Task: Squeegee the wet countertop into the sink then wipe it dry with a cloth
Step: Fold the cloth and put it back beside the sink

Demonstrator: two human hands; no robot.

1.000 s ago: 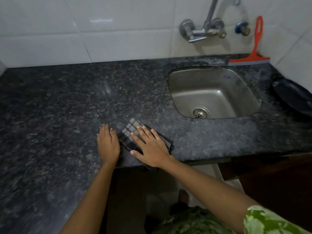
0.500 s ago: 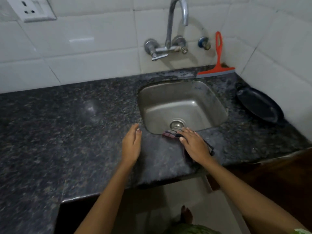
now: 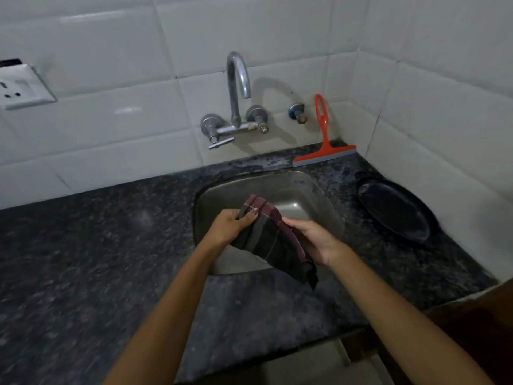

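A dark checked cloth (image 3: 273,240) with a maroon border hangs in the air over the steel sink (image 3: 313,190). My left hand (image 3: 230,225) grips its upper left end. My right hand (image 3: 313,240) holds its right edge. The cloth's lower corner droops over the sink's front rim. The dark speckled granite countertop (image 3: 97,245) spreads to the left and in front of the sink. A red squeegee (image 3: 323,143) leans upright against the tiled wall behind the sink, its blade resting on the counter.
A chrome tap (image 3: 237,107) juts from the wall above the sink. A black oval pan (image 3: 397,209) lies on the counter at the right, by the corner wall. A white socket (image 3: 20,88) sits on the left wall. The counter's front edge runs below my forearms.
The cloth was pressed flat on the counter under my right hand and slid right toward the sink. Now both hands have lifted it and hold it over the sink.
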